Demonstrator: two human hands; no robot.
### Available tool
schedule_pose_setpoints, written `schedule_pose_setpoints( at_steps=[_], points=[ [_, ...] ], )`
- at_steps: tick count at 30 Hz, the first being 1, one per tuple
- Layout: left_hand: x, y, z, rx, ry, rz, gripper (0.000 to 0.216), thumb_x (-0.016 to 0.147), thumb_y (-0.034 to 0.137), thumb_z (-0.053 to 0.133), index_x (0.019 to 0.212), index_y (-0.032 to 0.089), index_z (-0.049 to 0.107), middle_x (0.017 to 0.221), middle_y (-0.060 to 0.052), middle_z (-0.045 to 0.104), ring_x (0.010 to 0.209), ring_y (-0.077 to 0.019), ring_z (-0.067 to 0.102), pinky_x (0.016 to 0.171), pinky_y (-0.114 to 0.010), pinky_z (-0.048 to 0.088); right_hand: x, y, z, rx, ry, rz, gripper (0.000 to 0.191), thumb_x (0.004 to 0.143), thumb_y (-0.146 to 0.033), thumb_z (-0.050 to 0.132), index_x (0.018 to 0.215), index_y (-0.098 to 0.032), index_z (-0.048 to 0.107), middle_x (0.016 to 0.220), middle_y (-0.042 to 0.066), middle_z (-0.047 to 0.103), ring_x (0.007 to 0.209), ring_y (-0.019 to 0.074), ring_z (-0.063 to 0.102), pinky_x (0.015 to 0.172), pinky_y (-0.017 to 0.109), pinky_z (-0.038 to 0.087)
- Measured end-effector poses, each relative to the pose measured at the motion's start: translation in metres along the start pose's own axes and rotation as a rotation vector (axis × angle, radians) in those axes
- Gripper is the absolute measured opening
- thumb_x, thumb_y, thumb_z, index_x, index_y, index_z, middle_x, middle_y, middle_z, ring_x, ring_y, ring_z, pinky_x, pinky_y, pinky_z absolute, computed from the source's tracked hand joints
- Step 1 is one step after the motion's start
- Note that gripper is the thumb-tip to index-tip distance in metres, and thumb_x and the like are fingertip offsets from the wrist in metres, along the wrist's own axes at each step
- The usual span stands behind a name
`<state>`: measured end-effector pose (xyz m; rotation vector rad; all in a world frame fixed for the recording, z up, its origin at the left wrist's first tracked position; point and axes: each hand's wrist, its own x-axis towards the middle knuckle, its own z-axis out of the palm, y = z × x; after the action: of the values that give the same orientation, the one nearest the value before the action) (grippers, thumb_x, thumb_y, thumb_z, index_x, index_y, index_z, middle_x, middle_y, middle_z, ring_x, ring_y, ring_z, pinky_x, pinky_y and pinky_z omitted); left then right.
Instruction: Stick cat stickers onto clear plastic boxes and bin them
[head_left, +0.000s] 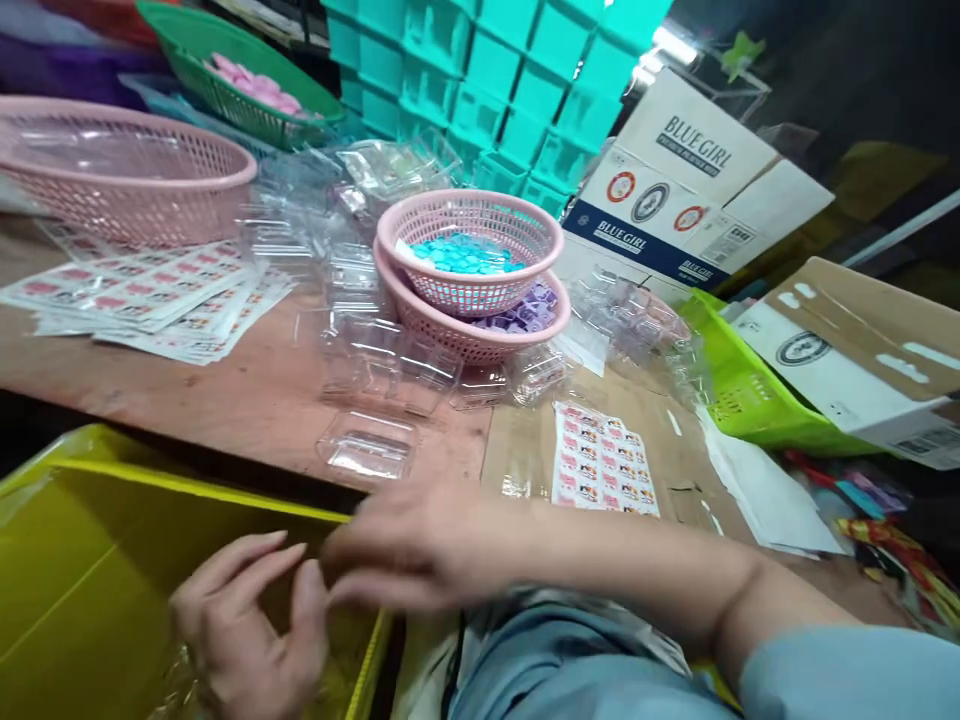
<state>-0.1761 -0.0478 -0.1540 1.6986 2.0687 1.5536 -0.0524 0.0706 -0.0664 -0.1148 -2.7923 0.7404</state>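
Note:
My left hand [251, 630] is over the yellow bin [75, 560], fingers curved and spread apart, with nothing visible between them. Close beside its thumb is my right hand [409, 550], reaching across from the right and smeared by motion; whether it holds anything cannot be made out. Just beyond the hands, a clear plastic clamshell [367, 445] lies at the table's front edge. To the right of it a sheet of printed stickers [604, 460] rests on a flattened piece of cardboard [517, 450].
Two stacked pink baskets [480, 345] hold turquoise and purple pieces, with clear clamshells [300, 215] piled around them. Sticker sheets [157, 300] and a large pink basket [187, 200] are left. Turquoise crates [487, 80], cartons [675, 180] and a lime basket [757, 390] stand behind and right.

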Motion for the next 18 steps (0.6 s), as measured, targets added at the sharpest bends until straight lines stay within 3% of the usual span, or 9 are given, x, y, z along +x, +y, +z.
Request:
schedule_pose_setpoints(
  at_steps=[2, 4, 5, 7, 10, 12, 15, 18],
  points=[
    [0.019, 0.027, 0.02, -0.049, -0.057, 0.172, 0.067, 0.082, 0.025, 0.054, 0.138, 0.056, 0.032, 0.121, 0.004, 0.057, 0.112, -0.0296, 0.055, 0.097, -0.053, 0.048, -0.062, 0.031, -0.043, -0.159, 0.328, 0.284, 0.022, 0.092, -0.034, 0.049, 0.109, -0.025, 0.061, 0.098, 0.003, 0.069, 0.093, 0.0181, 0.063, 0.087, 0.034, 0.051],
    [0.046, 0.055, 0.059, -0.028, -0.298, 0.366, 0.069, 0.083, 0.017, 0.05, 0.145, 0.041, 0.03, 0.128, -0.001, 0.058, 0.12, -0.0268, 0.054, 0.102, -0.047, 0.047, -0.122, 0.071, -0.079, -0.308, 0.513, 0.471, 0.031, 0.084, -0.038, 0.061, 0.111, -0.023, 0.061, 0.098, 0.007, 0.067, 0.095, 0.0251, 0.061, 0.089, 0.044, 0.048],
    [0.061, 0.067, 0.082, 0.063, -0.376, 0.387, 0.065, 0.085, 0.014, 0.046, 0.146, 0.032, 0.032, 0.137, -0.007, 0.053, 0.128, -0.0278, 0.048, 0.106, -0.047, 0.043, -0.147, 0.093, -0.094, -0.352, 0.56, 0.566, 0.039, 0.08, -0.04, 0.066, 0.114, -0.021, 0.06, 0.104, 0.01, 0.065, 0.102, 0.0277, 0.059, 0.093, 0.048, 0.045],
    [0.089, 0.084, 0.13, 0.289, -0.455, 0.328, 0.058, 0.085, 0.01, 0.039, 0.142, 0.019, 0.041, 0.143, -0.014, 0.047, 0.135, -0.0301, 0.039, 0.109, -0.047, 0.038, -0.182, 0.132, -0.119, -0.349, 0.55, 0.709, 0.064, 0.072, -0.047, 0.073, 0.126, -0.021, 0.052, 0.123, 0.014, 0.058, 0.118, 0.0323, 0.051, 0.101, 0.053, 0.038],
    [0.121, 0.098, 0.18, 0.594, -0.503, 0.187, 0.054, 0.085, 0.006, 0.031, 0.136, 0.013, 0.048, 0.13, -0.02, 0.053, 0.124, -0.0326, 0.047, 0.108, -0.051, 0.034, -0.195, 0.172, -0.14, -0.205, 0.4, 0.748, 0.09, 0.066, -0.052, 0.076, 0.14, -0.02, 0.037, 0.143, 0.016, 0.043, 0.132, 0.0327, 0.039, 0.108, 0.052, 0.031],
    [0.133, 0.105, 0.194, 0.714, -0.523, 0.144, 0.053, 0.084, 0.007, 0.033, 0.134, 0.014, 0.05, 0.124, -0.02, 0.054, 0.114, -0.0331, 0.05, 0.101, -0.051, 0.037, -0.187, 0.186, -0.145, -0.1, 0.299, 0.665, 0.093, 0.067, -0.048, 0.077, 0.143, -0.018, 0.033, 0.144, 0.016, 0.042, 0.132, 0.0298, 0.039, 0.11, 0.048, 0.031],
    [0.141, 0.115, 0.197, 0.779, -0.573, 0.111, 0.053, 0.079, 0.013, 0.048, 0.132, 0.013, 0.048, 0.121, -0.019, 0.053, 0.111, -0.0331, 0.049, 0.094, -0.045, 0.041, -0.171, 0.196, -0.147, -0.06, 0.245, 0.552, 0.087, 0.062, -0.036, 0.081, 0.138, -0.016, 0.041, 0.134, 0.015, 0.052, 0.124, 0.0302, 0.047, 0.106, 0.047, 0.035],
    [0.145, 0.124, 0.196, 0.809, -0.635, 0.051, 0.057, 0.072, 0.02, 0.062, 0.127, 0.012, 0.048, 0.122, -0.018, 0.051, 0.112, -0.0334, 0.046, 0.094, -0.042, 0.041, -0.175, 0.203, -0.157, -0.051, 0.263, 0.487, 0.05, 0.068, -0.026, 0.073, 0.116, -0.018, 0.059, 0.112, 0.009, 0.063, 0.107, 0.027, 0.055, 0.099, 0.046, 0.04]
  ],
)
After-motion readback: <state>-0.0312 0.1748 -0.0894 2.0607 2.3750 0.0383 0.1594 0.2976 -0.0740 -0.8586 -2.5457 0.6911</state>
